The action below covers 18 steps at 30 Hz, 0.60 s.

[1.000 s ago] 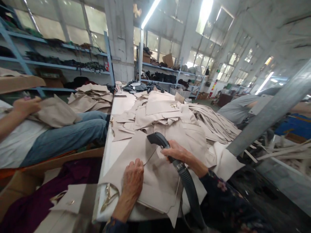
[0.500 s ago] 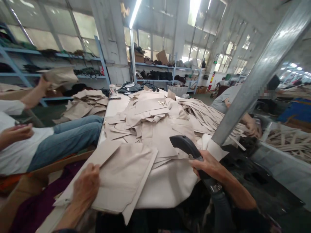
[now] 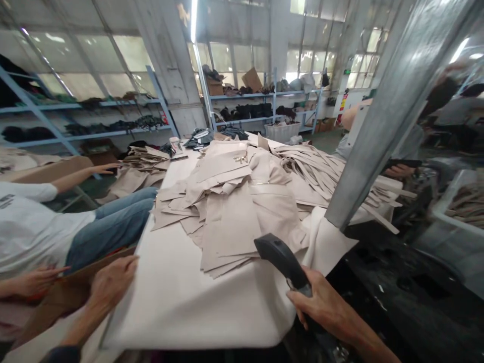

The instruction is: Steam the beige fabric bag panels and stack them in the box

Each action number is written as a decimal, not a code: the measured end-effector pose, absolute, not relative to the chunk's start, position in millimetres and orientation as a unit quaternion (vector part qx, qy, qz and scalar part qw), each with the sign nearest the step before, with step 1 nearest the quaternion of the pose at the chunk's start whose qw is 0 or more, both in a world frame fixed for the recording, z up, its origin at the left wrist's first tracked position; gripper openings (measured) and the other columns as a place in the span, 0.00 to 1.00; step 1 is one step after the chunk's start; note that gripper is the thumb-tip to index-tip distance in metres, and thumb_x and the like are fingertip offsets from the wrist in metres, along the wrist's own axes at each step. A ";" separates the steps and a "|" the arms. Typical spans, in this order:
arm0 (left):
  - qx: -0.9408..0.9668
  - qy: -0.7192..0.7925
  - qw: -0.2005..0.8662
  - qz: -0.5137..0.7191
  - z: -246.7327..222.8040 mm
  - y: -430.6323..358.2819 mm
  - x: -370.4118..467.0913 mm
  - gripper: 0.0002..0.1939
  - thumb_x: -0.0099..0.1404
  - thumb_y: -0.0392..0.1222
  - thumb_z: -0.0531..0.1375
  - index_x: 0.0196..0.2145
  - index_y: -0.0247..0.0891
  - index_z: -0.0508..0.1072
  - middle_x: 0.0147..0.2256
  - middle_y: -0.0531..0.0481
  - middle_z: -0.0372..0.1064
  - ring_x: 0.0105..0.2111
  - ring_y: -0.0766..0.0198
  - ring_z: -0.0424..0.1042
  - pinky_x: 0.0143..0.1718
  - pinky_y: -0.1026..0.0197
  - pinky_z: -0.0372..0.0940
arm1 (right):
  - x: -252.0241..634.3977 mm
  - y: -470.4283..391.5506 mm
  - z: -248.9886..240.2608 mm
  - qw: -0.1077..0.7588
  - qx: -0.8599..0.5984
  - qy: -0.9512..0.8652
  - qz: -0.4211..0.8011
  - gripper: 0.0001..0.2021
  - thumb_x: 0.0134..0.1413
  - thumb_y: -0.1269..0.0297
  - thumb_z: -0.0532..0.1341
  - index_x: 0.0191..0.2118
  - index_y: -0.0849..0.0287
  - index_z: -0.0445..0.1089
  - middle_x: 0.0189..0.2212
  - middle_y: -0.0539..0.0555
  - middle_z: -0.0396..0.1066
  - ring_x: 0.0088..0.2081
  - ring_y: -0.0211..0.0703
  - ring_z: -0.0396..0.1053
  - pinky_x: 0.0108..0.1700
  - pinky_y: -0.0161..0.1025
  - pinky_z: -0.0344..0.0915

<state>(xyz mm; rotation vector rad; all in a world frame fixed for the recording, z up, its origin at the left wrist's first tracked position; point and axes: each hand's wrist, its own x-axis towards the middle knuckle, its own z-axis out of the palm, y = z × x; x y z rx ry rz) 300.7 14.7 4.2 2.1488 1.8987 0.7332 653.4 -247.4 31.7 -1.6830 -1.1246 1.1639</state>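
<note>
My right hand (image 3: 321, 302) wraps round a black curved hand tool (image 3: 282, 254), its blunt tip over the front of the table near the beige panels. My left hand (image 3: 113, 282) is closed at the table's left edge, beside a cardboard box (image 3: 56, 307); what its fingers hold, if anything, is hidden. Below its wrist lies pale beige sheet material (image 3: 64, 335). Flat beige leather-like panels (image 3: 234, 227) lie in an overlapping heap on the white-covered table (image 3: 181, 307). On top sit small gold-coloured metal pieces (image 3: 240, 159).
A slanted metal post (image 3: 363, 146) rises at the table's right, beside long beige strips (image 3: 313, 161). At left sits a person in jeans (image 3: 113, 222), one arm stretched out. Another person's hand (image 3: 403, 170) grips something black at right. Blue shelves (image 3: 242, 96) stand behind.
The large beige panel at my left hand has left the table front, and that hand has moved left and down. My right hand and tool have shifted slightly left and down. The seated person's raised beige piece is gone.
</note>
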 end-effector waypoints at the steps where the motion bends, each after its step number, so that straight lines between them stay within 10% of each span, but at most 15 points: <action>1: 0.739 0.617 0.132 0.235 1.1 20.8 320.3 0.14 0.57 0.50 0.54 0.32 0.39 0.73 0.29 0.52 0.74 0.36 0.57 0.72 0.40 0.57 0.64 | 651.8 -244.5 31.9 0.389 -0.662 -0.443 0.463 0.03 0.51 0.70 0.54 0.35 0.60 0.61 0.16 0.43 0.62 0.16 0.33 0.63 0.17 0.28 0.62; 8: 0.678 0.454 0.485 0.314 -21.9 45.9 459.6 0.26 0.50 0.54 0.57 0.38 0.28 0.72 0.31 0.41 0.75 0.31 0.56 0.74 0.38 0.54 0.68 | 640.9 -210.0 32.7 0.349 -0.677 -0.439 0.476 0.05 0.47 0.72 0.53 0.34 0.59 0.59 0.18 0.42 0.60 0.16 0.33 0.64 0.16 0.28 0.62; 18: 0.674 0.517 0.367 0.380 -12.9 83.6 514.8 0.15 0.46 0.46 0.60 0.31 0.33 0.70 0.33 0.40 0.71 0.41 0.49 0.68 0.40 0.54 0.61 | 631.2 -177.8 34.4 0.394 -0.695 -0.427 0.424 0.04 0.50 0.69 0.53 0.34 0.59 0.58 0.14 0.41 0.60 0.15 0.34 0.63 0.17 0.28 0.62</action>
